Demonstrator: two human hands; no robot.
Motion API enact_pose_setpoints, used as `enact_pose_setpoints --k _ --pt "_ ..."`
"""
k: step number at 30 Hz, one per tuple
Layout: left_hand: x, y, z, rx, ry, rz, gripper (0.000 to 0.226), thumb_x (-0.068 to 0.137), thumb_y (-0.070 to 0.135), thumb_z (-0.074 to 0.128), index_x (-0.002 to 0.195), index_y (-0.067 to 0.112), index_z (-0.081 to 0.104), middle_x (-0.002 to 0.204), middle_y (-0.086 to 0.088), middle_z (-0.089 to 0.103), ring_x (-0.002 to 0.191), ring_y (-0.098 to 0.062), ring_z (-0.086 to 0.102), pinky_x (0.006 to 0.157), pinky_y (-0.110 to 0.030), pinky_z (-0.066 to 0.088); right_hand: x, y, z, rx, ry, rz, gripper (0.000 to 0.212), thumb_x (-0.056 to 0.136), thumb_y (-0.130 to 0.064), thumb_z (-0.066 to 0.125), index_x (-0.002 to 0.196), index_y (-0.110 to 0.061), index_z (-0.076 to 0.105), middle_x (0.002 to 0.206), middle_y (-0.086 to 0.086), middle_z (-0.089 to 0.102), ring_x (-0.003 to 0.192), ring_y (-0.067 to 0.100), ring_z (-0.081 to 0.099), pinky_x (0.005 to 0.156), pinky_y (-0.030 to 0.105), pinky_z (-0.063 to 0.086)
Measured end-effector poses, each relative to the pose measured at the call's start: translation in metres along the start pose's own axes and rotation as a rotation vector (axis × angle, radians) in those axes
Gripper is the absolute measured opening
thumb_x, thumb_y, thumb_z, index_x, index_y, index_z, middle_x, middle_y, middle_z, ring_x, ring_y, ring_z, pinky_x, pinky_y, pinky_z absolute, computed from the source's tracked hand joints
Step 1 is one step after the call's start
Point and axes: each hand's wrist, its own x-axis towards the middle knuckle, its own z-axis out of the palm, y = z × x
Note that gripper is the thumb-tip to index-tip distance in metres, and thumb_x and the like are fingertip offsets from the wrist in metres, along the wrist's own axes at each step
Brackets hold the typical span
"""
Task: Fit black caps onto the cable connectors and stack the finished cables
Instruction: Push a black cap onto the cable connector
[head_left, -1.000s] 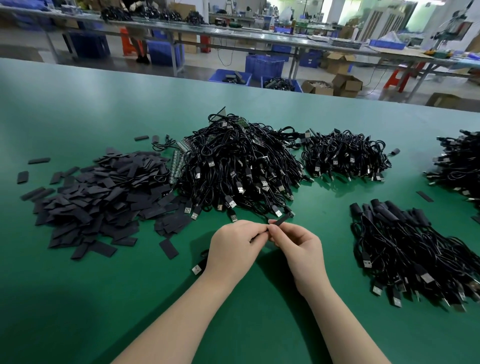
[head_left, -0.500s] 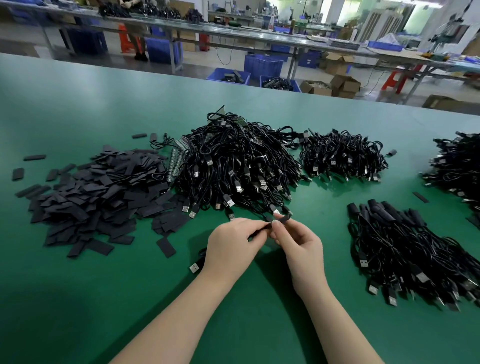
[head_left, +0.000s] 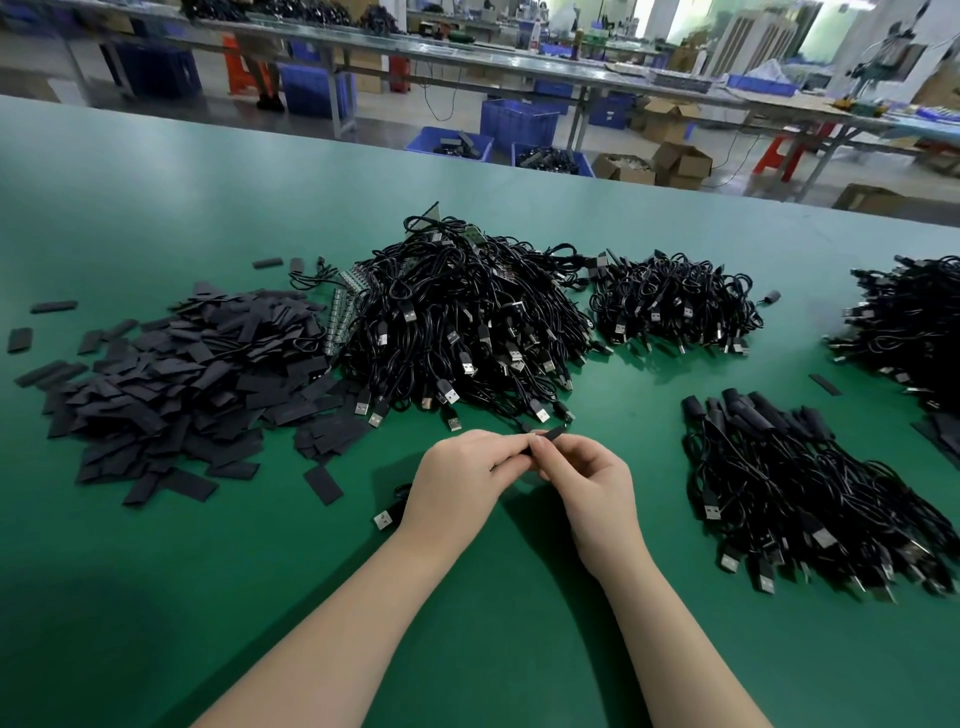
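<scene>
Both hands meet mid-table (head_left: 156, 597); left hand (head_left: 457, 480) grips cable end, right hand (head_left: 587, 480) pinches black cap (head_left: 551, 433), aligned for sliding on; cap pile (head_left: 171, 384) left, capped stack (head_left: 810, 478) right, within reach.

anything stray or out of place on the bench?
Minor only. A few black caps lie loose on the green table: one near the left hand, one right of the finished stack, several left of the cap pile. No damage visible.

No legible text, labels or numbers anywhere
</scene>
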Motion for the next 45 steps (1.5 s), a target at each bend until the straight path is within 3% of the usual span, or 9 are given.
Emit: enact_pose_setpoints --k 6,10,13,16,20,24,32,38,45 --pt "0.000 -0.002 0.003 -0.018 0.032 -0.036 0.025 0.086 0.015 0.072 0.108 0.026 0.076 0.093 0.007 0.075 0.085 -0.005 0.065 0.077 -0.027 0.052 -0.002 0.002 0.002 -0.064 0.015 -0.005 0.009 0.088 -0.015 0.075 0.091 -0.023 0.076 0.087 0.001 0.076 0.081 0.009 0.070 0.074 0.020 0.052" --pt "0.002 -0.001 0.004 -0.039 0.097 -0.090 0.023 0.085 0.016 0.073 0.107 0.023 0.076 0.096 0.006 0.074 0.087 -0.003 0.065 0.080 -0.024 0.052 -0.009 -0.001 0.009 -0.195 0.143 -0.159 0.048 0.088 -0.016 0.074 0.122 -0.048 0.059 0.104 -0.022 0.072 0.088 0.002 0.070 0.075 0.011 0.050" --pt "0.002 -0.002 0.003 -0.037 0.088 -0.104 0.024 0.085 0.017 0.074 0.109 0.023 0.076 0.097 0.006 0.074 0.089 -0.002 0.063 0.080 -0.018 0.050 -0.011 -0.002 0.008 -0.274 0.129 -0.239 0.049 0.091 -0.013 0.070 0.119 -0.052 0.058 0.105 -0.034 0.068 0.087 -0.004 0.067 0.076 0.005 0.046" --pt "0.001 -0.003 0.003 -0.015 0.077 -0.096 0.024 0.084 0.018 0.076 0.108 0.021 0.076 0.095 0.004 0.075 0.086 -0.004 0.064 0.080 -0.018 0.049 -0.010 -0.002 0.007 -0.311 0.128 -0.248 0.041 0.093 -0.013 0.068 0.117 -0.046 0.062 0.097 -0.032 0.070 0.080 -0.007 0.065 0.071 0.005 0.045" --pt "0.001 -0.003 0.003 0.011 0.047 -0.112 0.023 0.086 0.021 0.073 0.109 0.023 0.075 0.096 0.004 0.074 0.087 -0.011 0.067 0.079 -0.033 0.054 -0.008 -0.001 0.005 -0.360 0.130 -0.271 0.041 0.092 -0.014 0.069 0.115 -0.047 0.062 0.093 -0.031 0.070 0.081 -0.007 0.065 0.071 0.004 0.045" --pt "0.000 -0.002 0.004 0.022 0.061 -0.117 0.023 0.088 0.023 0.070 0.110 0.028 0.075 0.094 0.007 0.074 0.085 -0.011 0.067 0.074 -0.037 0.056 -0.009 -0.001 0.009 -0.397 0.137 -0.309 0.046 0.091 -0.011 0.070 0.121 -0.045 0.058 0.098 -0.039 0.067 0.084 -0.005 0.066 0.074 0.004 0.046" --pt "-0.001 0.001 0.003 0.066 0.062 -0.061 0.022 0.090 0.020 0.068 0.110 0.023 0.075 0.093 0.002 0.074 0.085 -0.016 0.067 0.071 -0.038 0.055 -0.012 0.001 0.010 -0.336 0.116 -0.287 0.043 0.092 -0.008 0.068 0.119 -0.041 0.062 0.094 -0.021 0.072 0.086 -0.006 0.067 0.074 0.004 0.045" --pt "0.000 0.002 0.006 0.022 0.038 -0.062 0.024 0.092 0.026 0.065 0.113 0.031 0.073 0.096 0.010 0.073 0.084 -0.006 0.064 0.074 -0.031 0.054 -0.008 0.000 0.006 -0.277 0.155 -0.234 0.032 0.091 -0.015 0.070 0.117 -0.035 0.069 0.091 -0.015 0.075 0.085 0.002 0.070 0.072 0.008 0.049" --pt "0.001 0.000 0.010 0.019 0.003 0.067 0.029 0.090 0.012 0.066 0.118 0.019 0.072 0.105 0.005 0.074 0.097 -0.004 0.064 0.086 -0.019 0.050 -0.003 -0.004 -0.001 -0.230 0.228 -0.244 0.024 0.090 -0.016 0.072 0.102 -0.037 0.072 0.087 -0.017 0.075 0.079 -0.001 0.069 0.069 0.008 0.049"
